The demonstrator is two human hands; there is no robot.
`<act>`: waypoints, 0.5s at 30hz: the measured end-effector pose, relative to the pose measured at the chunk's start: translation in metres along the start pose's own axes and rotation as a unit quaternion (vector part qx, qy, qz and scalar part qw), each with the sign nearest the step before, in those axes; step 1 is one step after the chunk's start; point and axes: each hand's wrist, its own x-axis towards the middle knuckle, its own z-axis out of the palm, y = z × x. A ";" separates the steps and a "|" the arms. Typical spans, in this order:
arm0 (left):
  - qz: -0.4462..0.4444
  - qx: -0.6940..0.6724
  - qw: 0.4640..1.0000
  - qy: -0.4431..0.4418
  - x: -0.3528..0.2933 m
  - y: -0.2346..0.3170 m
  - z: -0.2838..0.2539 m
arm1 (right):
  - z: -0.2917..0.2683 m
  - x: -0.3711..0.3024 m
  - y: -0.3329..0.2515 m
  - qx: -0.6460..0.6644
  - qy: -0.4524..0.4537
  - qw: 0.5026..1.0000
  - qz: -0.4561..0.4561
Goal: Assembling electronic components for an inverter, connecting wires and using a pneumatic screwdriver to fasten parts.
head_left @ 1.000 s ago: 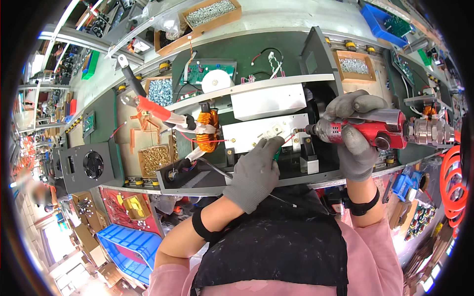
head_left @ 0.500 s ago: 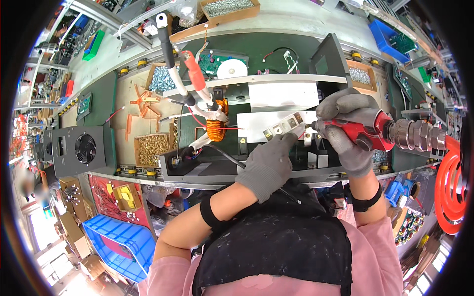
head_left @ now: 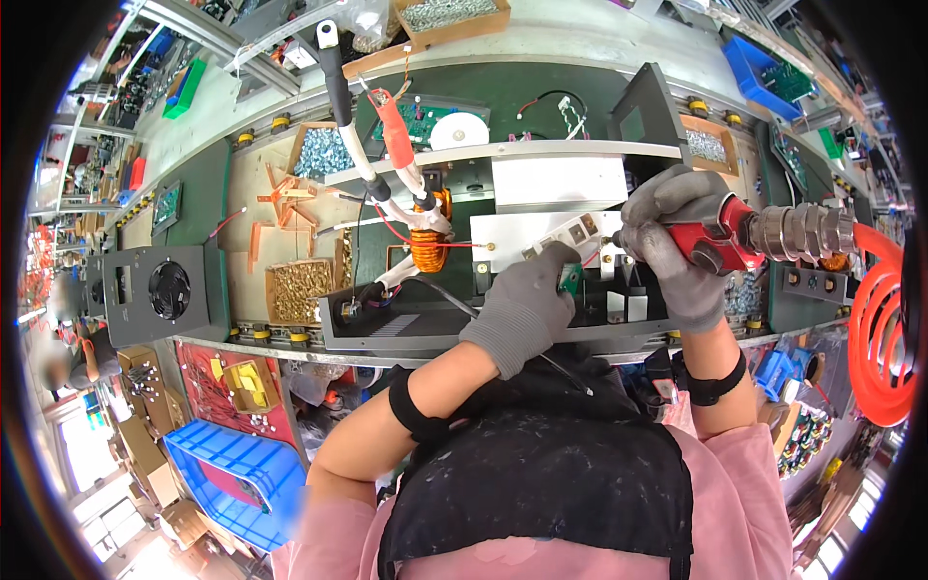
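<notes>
My right hand (head_left: 677,246), in a grey glove, grips a red air screwdriver (head_left: 713,240) lying nearly level, its tip pointing left at the right end of a silvery metal plate (head_left: 503,232). My left hand (head_left: 530,302), also gloved, is bent over the front of that plate. A small green board (head_left: 572,278) shows between its thumb and finger, partly covered. Just beyond the fingertips a pale rectangular module (head_left: 570,235) lies slantwise on the plate. All this sits in a dark metal chassis (head_left: 416,333). A copper-wound ring coil (head_left: 430,249) with thick cables stands left of my hand.
Cables with white and red sleeves (head_left: 394,130) rise from the coil. Screw boxes (head_left: 300,290) and copper strips (head_left: 285,203) lie to the left, beside a grey fan panel (head_left: 159,295). A red coiled hose (head_left: 880,329) hangs at right; a blue crate (head_left: 237,483) stands lower left.
My left hand has drawn slightly back, its pointing finger now curled, and the green board shows beside it. The screwdriver has tilted a little; the chassis and cables have shifted slightly right in view.
</notes>
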 end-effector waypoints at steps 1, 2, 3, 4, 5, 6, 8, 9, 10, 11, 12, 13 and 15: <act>0.009 -0.003 1.000 0.022 0.000 0.001 -0.002 | 0.000 -0.001 0.000 -0.004 0.009 1.000 -0.005; 0.004 -0.005 1.000 0.030 0.001 0.002 -0.004 | -0.001 -0.001 0.001 -0.003 0.010 1.000 -0.007; 0.017 -0.003 0.999 0.047 0.002 0.004 -0.005 | -0.001 -0.001 0.003 0.004 0.004 1.000 -0.009; 0.024 -0.010 0.998 0.064 0.003 0.006 -0.008 | -0.002 -0.001 0.004 0.012 -0.001 1.000 -0.012; 0.033 -0.017 0.996 0.082 0.006 0.008 -0.010 | -0.002 -0.001 0.005 0.014 -0.002 1.000 -0.015; 0.032 -0.015 0.996 0.086 0.009 0.011 -0.013 | -0.003 -0.001 0.005 0.005 -0.005 1.000 -0.015; 0.216 0.089 0.958 0.164 0.016 0.017 -0.018 | -0.005 -0.003 0.005 0.000 -0.012 1.000 -0.017; 0.213 0.089 0.958 0.171 0.019 0.020 -0.021 | -0.006 -0.004 0.005 0.026 -0.006 1.000 -0.003; 0.224 0.126 0.952 0.163 0.022 0.022 -0.024 | -0.007 -0.004 0.005 0.054 -0.001 0.999 0.004; 0.230 0.161 0.948 0.149 0.024 0.023 -0.027 | -0.007 -0.004 0.004 0.056 -0.003 0.998 0.010; 0.226 0.202 0.943 0.139 0.026 0.024 -0.031 | -0.008 -0.005 0.004 0.068 -0.012 0.998 0.006; 0.229 0.203 0.941 0.146 0.025 0.024 -0.033 | -0.008 -0.005 0.003 0.079 -0.020 0.997 0.002; 0.258 0.304 0.905 0.149 0.020 0.021 -0.038 | -0.010 -0.005 0.002 0.049 -0.027 0.998 -0.013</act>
